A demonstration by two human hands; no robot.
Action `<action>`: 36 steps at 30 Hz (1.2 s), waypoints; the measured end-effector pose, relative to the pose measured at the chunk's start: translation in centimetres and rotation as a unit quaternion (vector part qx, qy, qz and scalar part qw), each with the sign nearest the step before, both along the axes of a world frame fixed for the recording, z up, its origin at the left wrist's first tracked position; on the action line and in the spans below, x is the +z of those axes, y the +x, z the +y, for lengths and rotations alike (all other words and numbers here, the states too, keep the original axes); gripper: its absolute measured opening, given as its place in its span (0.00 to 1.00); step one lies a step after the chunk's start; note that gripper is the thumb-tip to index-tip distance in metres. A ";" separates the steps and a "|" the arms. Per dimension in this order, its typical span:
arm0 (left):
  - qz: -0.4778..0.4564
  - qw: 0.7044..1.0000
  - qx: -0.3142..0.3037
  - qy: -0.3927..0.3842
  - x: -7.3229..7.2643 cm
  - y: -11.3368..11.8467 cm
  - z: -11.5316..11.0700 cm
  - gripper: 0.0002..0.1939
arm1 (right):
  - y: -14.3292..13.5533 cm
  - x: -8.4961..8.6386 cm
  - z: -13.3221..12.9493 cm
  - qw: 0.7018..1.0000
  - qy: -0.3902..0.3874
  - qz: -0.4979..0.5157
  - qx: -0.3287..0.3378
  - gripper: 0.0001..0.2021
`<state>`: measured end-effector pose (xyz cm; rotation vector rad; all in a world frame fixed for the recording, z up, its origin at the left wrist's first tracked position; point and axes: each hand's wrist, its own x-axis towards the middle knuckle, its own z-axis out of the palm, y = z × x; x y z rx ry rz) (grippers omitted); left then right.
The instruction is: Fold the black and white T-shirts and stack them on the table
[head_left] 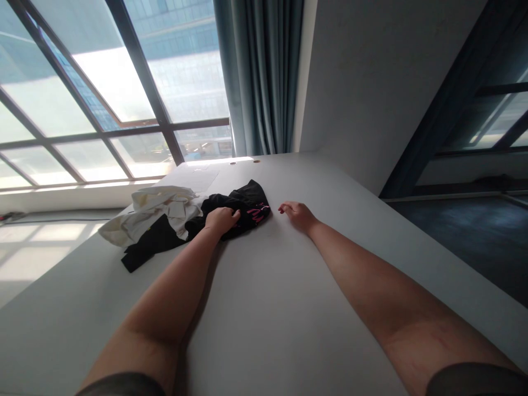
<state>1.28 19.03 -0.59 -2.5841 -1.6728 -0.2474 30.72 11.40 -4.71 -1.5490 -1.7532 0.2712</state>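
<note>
The left hand (223,220) grips crumpled, soft black fabric (247,201) with pink markings.

On my view I see big windows (193,82) with dark frames at the upper left, and a building (185,33) is behind the glass. Next to them hangs a blue-grey curtain (264,77) in folds. A grey wall (371,82) stands at its right. Sunlight makes bright patches on the floor (37,247) at left.
</note>
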 end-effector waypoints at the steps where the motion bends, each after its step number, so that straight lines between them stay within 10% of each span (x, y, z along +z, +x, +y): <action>1: 0.000 1.000 0.008 -0.001 0.0 -0.1 0.1 0.31 | 0.0 0.0 0.0 1.000 0.000 0.000 -0.001 0.16; 15: 0.000 0.998 0.062 0.013 -0.2 -1.9 0.6 0.32 | -0.2 0.0 -0.1 1.000 -0.014 -0.024 -0.014 0.12; 36: -0.086 0.964 -0.236 -0.088 -0.1 1.9 -4.7 0.26 | 1.3 0.0 0.7 0.990 0.130 -0.040 -0.042 0.16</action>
